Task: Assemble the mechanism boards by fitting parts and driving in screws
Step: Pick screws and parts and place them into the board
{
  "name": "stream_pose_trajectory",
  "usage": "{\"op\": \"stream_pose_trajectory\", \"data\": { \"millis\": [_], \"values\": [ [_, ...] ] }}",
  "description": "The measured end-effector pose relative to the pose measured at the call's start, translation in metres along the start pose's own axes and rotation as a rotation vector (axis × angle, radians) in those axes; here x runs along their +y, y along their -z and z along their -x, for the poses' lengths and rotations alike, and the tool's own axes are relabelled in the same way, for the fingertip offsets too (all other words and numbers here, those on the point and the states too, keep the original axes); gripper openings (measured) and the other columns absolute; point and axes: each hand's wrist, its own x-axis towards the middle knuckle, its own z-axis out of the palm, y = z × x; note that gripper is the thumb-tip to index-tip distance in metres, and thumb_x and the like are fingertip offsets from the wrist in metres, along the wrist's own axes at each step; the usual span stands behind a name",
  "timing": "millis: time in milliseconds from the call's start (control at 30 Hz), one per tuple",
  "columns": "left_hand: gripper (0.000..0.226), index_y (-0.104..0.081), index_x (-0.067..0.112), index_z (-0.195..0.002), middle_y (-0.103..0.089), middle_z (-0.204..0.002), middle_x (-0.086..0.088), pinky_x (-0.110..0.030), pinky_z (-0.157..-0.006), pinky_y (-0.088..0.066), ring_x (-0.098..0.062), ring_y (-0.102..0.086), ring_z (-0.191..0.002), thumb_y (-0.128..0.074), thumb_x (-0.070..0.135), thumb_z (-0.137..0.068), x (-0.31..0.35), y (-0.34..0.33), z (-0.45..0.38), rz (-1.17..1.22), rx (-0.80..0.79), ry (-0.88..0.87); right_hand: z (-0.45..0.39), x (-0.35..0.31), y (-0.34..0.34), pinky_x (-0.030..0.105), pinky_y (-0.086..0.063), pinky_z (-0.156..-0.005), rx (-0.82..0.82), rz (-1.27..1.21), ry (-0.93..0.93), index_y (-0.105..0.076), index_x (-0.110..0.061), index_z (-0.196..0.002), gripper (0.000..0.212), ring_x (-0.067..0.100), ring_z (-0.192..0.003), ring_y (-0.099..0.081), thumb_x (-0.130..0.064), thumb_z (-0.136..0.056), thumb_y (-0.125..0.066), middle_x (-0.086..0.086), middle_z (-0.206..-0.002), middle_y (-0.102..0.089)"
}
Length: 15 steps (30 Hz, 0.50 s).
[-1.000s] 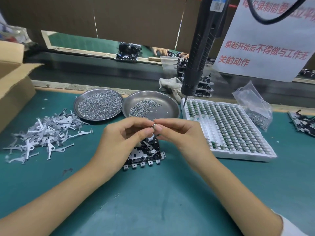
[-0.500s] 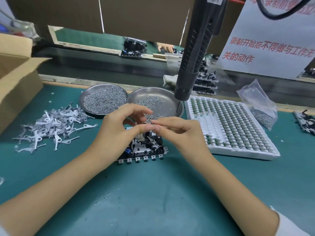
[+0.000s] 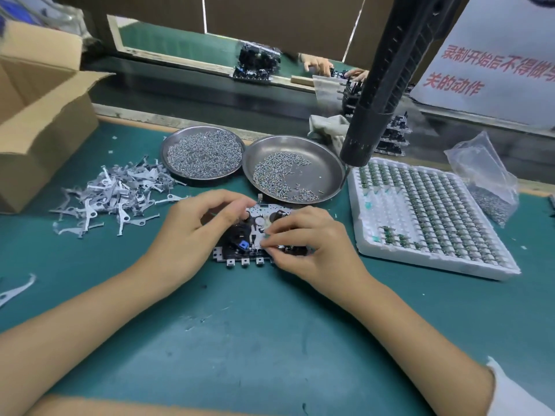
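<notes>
A mechanism board (image 3: pixel 244 235), metal with black parts and a blue piece, lies flat on the green mat in front of me. My left hand (image 3: pixel 192 232) rests on its left side with fingers curled over the top edge. My right hand (image 3: pixel 306 244) covers the board's right side; its thumb and fingertips pinch something small down against the board, too small to identify. A black electric screwdriver (image 3: pixel 387 79) hangs above the right dish, untouched.
Two steel dishes of screws, the left dish (image 3: pixel 168 145) and the right dish (image 3: pixel 324 163), stand behind the board. A pile of grey metal levers (image 3: pixel 120 193) lies left, a cardboard box (image 3: pixel 39 121) far left. A white tray of small parts (image 3: pixel 426 217) and a plastic bag (image 3: pixel 486 178) sit right.
Both hands have come down from above the board, where they held a small part between the fingertips, onto the board itself.
</notes>
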Motion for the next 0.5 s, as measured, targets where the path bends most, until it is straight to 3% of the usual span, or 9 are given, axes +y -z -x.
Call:
{"op": "stream_pose_trajectory", "data": {
  "millis": [167, 300, 400, 500],
  "values": [
    [0.02, -0.07, 0.03, -0.092, -0.07, -0.091, 0.007, -0.033, -0.088, -0.05, -0.01, -0.064, -0.091, -0.053, 0.039, -0.084, 0.002, -0.002, 0.006, -0.078, -0.036, -0.028, 0.0, 0.004, -0.002, 0.042, -0.045, -0.079, -0.009, 0.049, 0.063, -0.078, -0.013, -0.081, 0.008, 0.025, -0.081, -0.063, -0.01, -0.074, -0.076, 0.0, -0.088, -0.071],
    [0.014, -0.07, 0.022, -0.093, -0.064, -0.081, 0.0, -0.012, -0.074, -0.042, -0.009, -0.059, -0.081, -0.064, 0.011, -0.088, 0.002, -0.004, 0.008, -0.241, -0.039, -0.166, 0.002, 0.005, -0.003, 0.042, -0.045, -0.078, -0.034, 0.067, 0.095, -0.078, -0.012, -0.082, 0.009, 0.027, -0.082, -0.063, -0.008, -0.074, -0.076, 0.003, -0.09, -0.07],
    [0.019, -0.07, 0.018, -0.094, -0.064, -0.082, -0.002, -0.01, -0.076, -0.041, -0.009, -0.058, -0.083, -0.064, 0.002, -0.086, 0.003, -0.004, 0.009, -0.261, -0.04, -0.159, 0.002, 0.005, -0.003, 0.041, -0.045, -0.079, -0.036, 0.068, 0.079, -0.078, -0.012, -0.082, 0.009, 0.026, -0.083, -0.063, -0.008, -0.074, -0.077, 0.002, -0.09, -0.07],
    [0.018, -0.068, 0.02, -0.094, -0.064, -0.084, 0.001, -0.011, -0.078, -0.043, -0.007, -0.059, -0.083, -0.065, 0.009, -0.08, 0.005, -0.004, 0.011, -0.252, -0.062, -0.176, 0.002, 0.003, -0.002, 0.041, -0.045, -0.08, -0.052, 0.037, 0.064, -0.078, -0.011, -0.083, 0.011, 0.026, -0.084, -0.062, -0.006, -0.073, -0.075, 0.003, -0.091, -0.07]
  ]
}}
